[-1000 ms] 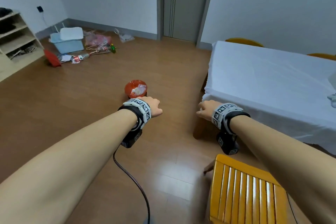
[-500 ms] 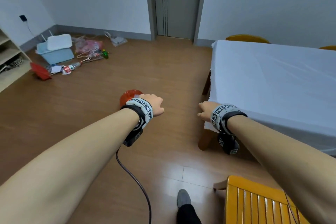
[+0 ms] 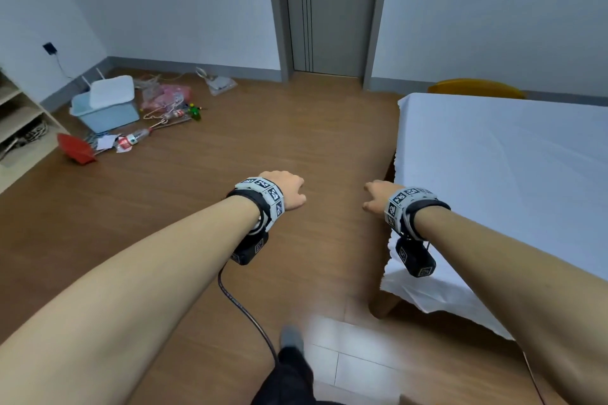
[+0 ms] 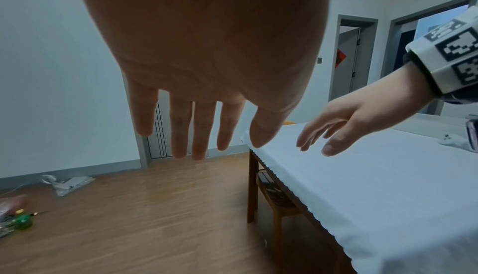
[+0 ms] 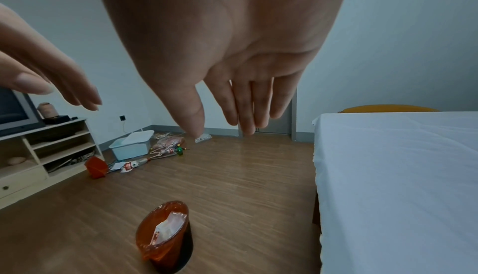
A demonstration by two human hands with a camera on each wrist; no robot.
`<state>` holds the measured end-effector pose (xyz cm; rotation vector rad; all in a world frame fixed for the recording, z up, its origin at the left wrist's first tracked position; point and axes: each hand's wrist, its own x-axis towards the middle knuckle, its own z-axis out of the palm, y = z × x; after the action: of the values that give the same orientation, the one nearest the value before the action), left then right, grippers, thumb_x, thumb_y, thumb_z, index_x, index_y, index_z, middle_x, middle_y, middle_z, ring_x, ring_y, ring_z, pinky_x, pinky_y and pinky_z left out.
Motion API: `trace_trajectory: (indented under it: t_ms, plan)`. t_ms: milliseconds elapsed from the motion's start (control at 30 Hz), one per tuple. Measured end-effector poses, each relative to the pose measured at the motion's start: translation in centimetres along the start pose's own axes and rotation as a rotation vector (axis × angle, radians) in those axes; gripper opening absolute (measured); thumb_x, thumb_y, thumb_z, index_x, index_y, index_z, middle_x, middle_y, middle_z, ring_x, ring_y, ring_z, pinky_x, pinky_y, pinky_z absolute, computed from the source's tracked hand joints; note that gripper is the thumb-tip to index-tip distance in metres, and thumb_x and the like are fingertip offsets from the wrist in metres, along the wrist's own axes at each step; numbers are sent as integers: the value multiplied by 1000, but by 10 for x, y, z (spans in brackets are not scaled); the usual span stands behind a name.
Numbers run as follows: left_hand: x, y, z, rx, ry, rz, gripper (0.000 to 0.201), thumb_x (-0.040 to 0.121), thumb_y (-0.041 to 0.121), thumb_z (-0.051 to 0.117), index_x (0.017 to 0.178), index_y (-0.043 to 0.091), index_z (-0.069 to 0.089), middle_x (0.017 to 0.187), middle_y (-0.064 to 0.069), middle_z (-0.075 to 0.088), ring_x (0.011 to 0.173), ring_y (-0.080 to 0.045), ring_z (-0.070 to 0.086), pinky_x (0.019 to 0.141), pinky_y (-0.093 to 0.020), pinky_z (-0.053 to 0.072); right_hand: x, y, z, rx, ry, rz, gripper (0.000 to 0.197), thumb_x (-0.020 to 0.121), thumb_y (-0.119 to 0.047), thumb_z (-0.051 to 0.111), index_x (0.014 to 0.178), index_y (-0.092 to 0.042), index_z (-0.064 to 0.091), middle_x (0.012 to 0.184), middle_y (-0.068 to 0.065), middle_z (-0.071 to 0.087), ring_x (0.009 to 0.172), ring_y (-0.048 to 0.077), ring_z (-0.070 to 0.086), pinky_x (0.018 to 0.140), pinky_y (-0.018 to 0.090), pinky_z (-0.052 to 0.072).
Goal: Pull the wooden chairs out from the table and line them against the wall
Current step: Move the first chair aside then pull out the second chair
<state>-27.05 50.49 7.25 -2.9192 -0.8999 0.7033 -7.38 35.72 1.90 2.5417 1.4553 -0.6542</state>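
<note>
A table (image 3: pixel 493 158) under a white cloth fills the right of the head view. The curved yellow-wood back of a chair (image 3: pixel 475 87) shows behind its far edge, also visible as the chair back (image 5: pixel 388 108) in the right wrist view. Another chair (image 4: pixel 276 198) is tucked under the table's end in the left wrist view. My left hand (image 3: pixel 289 189) and right hand (image 3: pixel 375 196) are stretched out in front of me over the floor, fingers straight and relaxed, holding nothing. The right hand hovers just off the table's near corner.
An orange-lined bin (image 5: pixel 165 235) stands on the floor below my hands. A blue tub (image 3: pixel 105 108), a red dustpan (image 3: pixel 77 149) and scattered bottles and bags lie at the left near a shelf unit (image 3: pixel 19 128). A grey door (image 3: pixel 329 6) is ahead. My foot (image 3: pixel 291 337) steps forward.
I have walked forward along the table's end. The slatted chair seat at the bottom right has dropped out of view, and the orange bin has slipped under my left hand. Both hands stay empty.
</note>
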Motion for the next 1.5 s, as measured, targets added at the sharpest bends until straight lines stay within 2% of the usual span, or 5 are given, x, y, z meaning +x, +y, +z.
trace_trajectory:
  t_ms: [333, 633, 867, 1200, 1500]
  plan:
    - [255, -61, -63, -32, 24, 115, 46, 93, 41, 44, 132, 20, 55, 129, -7, 62, 115, -31, 59, 86, -38, 44, 207, 46, -87, -43, -27, 80, 50, 95, -33, 53, 138, -8, 48, 137, 11, 51, 117, 31, 58, 96, 46, 50]
    - [476, -74, -154, -9, -6, 283, 46, 94, 40, 44, 132, 18, 56, 128, -7, 62, 115, -31, 59, 83, -37, 42, 348, 136, -170, 107, -60, 331, 40, 98, -31, 53, 132, -10, 54, 133, 11, 59, 116, 30, 59, 94, 38, 50]
    - [638, -37, -219, 71, -27, 401, 48, 93, 44, 41, 132, 20, 56, 133, -6, 60, 118, -30, 58, 92, -40, 45, 450, 238, -201, 182, -132, 485, 54, 99, -34, 50, 148, -11, 43, 148, 10, 48, 129, 30, 52, 102, 39, 46]
    - [835, 58, -359, 161, 36, 589, 52, 98, 43, 39, 145, 22, 48, 140, -6, 57, 124, -29, 55, 97, -42, 46, 595, 381, -295, 272, -97, 548, 39, 99, -34, 53, 129, -10, 54, 126, 12, 60, 103, 29, 59, 82, 38, 51]
    - [1053, 135, -415, 268, 35, 841, 52, 97, 42, 39, 144, 22, 48, 140, -5, 57, 123, -28, 56, 93, -40, 50, 697, 496, -313, 416, -77, 785, 46, 102, -32, 50, 142, -9, 48, 141, 11, 53, 122, 29, 55, 98, 41, 51]
